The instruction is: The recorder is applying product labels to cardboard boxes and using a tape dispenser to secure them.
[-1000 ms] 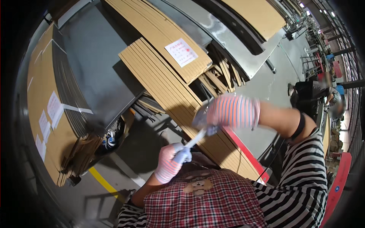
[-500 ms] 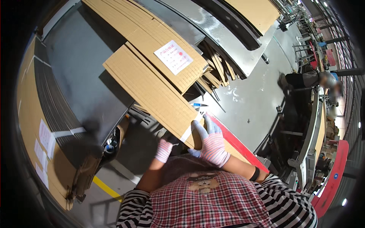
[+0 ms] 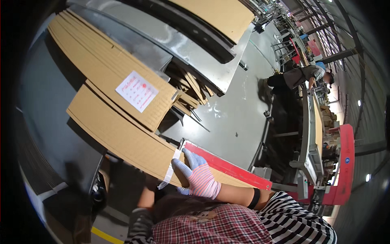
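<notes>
My right hand (image 3: 197, 175), in a striped knit glove, lies on the near end of a long bundle of flat cardboard (image 3: 122, 132). Its fingers are stretched out and spread on the top face, with the thumb by the near edge. Just left of those fingers a white strap (image 3: 172, 166) crosses the bundle, and its lower end hangs past the near edge. My left forearm (image 3: 146, 198) reaches into dark shadow below the bundle; the hand there is too dark to make out.
A cardboard stack (image 3: 109, 65) with a white paper label (image 3: 137, 91) lies beyond the bundle. Cardboard offcuts (image 3: 191, 87) poke out beside it. A red-faced machine edge (image 3: 227, 162) runs right of my right hand. Another person (image 3: 298, 77) stands at a far bench.
The view has swung, carrying the stacks left and down. My left hand, visible by the strap before, has gone into the shadow below. My right hand stays on the cardboard.
</notes>
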`<state>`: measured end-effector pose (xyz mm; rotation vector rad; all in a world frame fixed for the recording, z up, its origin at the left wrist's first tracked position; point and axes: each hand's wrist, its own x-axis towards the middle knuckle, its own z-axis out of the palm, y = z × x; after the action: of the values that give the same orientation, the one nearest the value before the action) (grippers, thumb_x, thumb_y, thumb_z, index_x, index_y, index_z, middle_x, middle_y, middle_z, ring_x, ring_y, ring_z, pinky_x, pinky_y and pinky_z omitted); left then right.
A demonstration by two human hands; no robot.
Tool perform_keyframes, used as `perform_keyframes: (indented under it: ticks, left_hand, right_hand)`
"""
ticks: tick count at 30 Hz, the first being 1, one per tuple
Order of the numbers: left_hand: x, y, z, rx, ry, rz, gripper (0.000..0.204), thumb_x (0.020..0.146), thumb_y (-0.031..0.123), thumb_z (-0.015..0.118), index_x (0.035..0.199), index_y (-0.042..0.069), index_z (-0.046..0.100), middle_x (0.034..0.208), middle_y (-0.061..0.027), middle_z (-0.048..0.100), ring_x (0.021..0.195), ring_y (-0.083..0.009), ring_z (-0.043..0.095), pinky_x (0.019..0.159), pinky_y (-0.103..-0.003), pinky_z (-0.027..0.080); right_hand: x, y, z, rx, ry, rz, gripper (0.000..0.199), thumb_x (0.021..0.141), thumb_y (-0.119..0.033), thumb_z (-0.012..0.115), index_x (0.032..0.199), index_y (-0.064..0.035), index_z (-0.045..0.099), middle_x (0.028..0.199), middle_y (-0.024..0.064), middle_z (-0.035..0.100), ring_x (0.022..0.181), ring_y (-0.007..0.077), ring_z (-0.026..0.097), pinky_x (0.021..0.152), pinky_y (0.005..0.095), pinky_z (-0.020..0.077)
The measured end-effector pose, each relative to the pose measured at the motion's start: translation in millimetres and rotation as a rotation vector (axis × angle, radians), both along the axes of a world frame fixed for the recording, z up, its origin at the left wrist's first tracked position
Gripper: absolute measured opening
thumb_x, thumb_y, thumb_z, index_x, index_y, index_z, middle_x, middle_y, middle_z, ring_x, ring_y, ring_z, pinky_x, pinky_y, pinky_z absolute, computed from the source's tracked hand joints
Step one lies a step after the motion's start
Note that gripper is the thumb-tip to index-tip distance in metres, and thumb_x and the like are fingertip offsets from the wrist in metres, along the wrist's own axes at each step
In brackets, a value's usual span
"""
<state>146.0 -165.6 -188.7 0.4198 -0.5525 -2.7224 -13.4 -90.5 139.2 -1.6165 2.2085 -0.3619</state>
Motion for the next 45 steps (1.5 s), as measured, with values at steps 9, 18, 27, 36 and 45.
perform_keyframes:
  ticks: [9,18,27,36,45]
  left_hand:
    - [-39,-8,280,-1.184,-0.716,0.094,0.05,0.085,0.046,0.062,0.105,0.0,0.058,0.075,-0.0143,0.065,0.065,-0.0293,0.063,0.061,-0.038,0.051]
    - [-75,-37,323,-1.701,-1.008,-0.628,0.061,0.089,0.049,0.051,0.125,0.0,0.047,0.108,-0.023,0.062,0.098,-0.0365,0.063,0.083,-0.044,0.051]
    - [-61,-36,313,-1.434,-0.914,-0.406,0.063,0.088,0.051,0.055,0.133,0.01,0.04,0.1,-0.0222,0.066,0.091,-0.0393,0.064,0.082,-0.047,0.05]
    - [-43,-27,303,-1.419,-0.688,-0.021,0.046,0.083,0.048,0.065,0.109,0.01,0.06,0.086,-0.0157,0.068,0.08,-0.0319,0.066,0.07,-0.04,0.052]
    - [-35,47,185,-0.623,-0.988,0.413,0.09,0.08,0.058,0.066,0.139,-0.003,0.036,0.137,-0.027,0.044,0.126,-0.0336,0.046,0.105,-0.042,0.035]
  right_hand:
    - [-12,8,-5,0.0,0.042,-0.038,0.092,0.066,-0.038,0.077,0.142,-0.0091,0.034,0.138,0.0287,0.034,0.121,0.0456,0.041,0.103,0.0485,0.0349]
    - [-82,-65,55,0.146,0.124,0.786,0.031,0.082,-0.027,0.06,0.111,-0.0172,0.063,0.094,0.0121,0.066,0.079,0.033,0.064,0.069,0.0456,0.0508]
    - [-122,-75,9,0.396,-0.231,0.406,0.033,0.083,-0.036,0.068,0.103,-0.0105,0.065,0.089,0.0143,0.068,0.083,0.0342,0.064,0.074,0.0403,0.0505]
    - [-151,-45,-40,0.249,0.096,0.129,0.026,0.086,-0.032,0.057,0.1,-0.0134,0.067,0.089,0.0175,0.066,0.085,0.0371,0.064,0.073,0.0444,0.051]
    - [-79,13,-13,-0.125,-0.261,-0.009,0.016,0.092,-0.018,0.053,0.101,-0.0053,0.058,0.093,0.0241,0.062,0.088,0.0446,0.057,0.075,0.0438,0.0478]
